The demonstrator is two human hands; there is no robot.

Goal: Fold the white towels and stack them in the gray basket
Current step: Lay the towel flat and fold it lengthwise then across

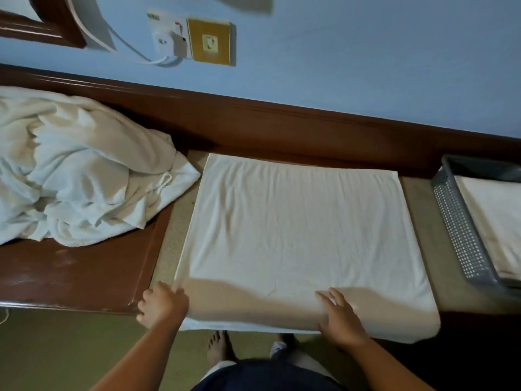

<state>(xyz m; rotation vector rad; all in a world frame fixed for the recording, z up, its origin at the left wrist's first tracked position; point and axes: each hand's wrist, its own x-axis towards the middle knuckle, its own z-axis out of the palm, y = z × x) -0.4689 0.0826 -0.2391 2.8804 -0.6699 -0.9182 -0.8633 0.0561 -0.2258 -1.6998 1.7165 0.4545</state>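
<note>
Evidently to steady it for another fold, the left hand (162, 304) pinched the near-left corner of the towel (296, 235) spread on the counter (417, 238), the right hand (341, 317) pressing open-fingered on its near edge, beside the gray basket (456, 230).

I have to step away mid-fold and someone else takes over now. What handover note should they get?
Left hand grips the near left corner of the spread towel.
Right hand rests flat on its near edge, fingers spread.
Crumpled pile of towels lies to the left. The gray basket on the right holds at least one folded towel.
Left to do: finish folding this towel, stack it in the basket, then work through the pile.
</note>
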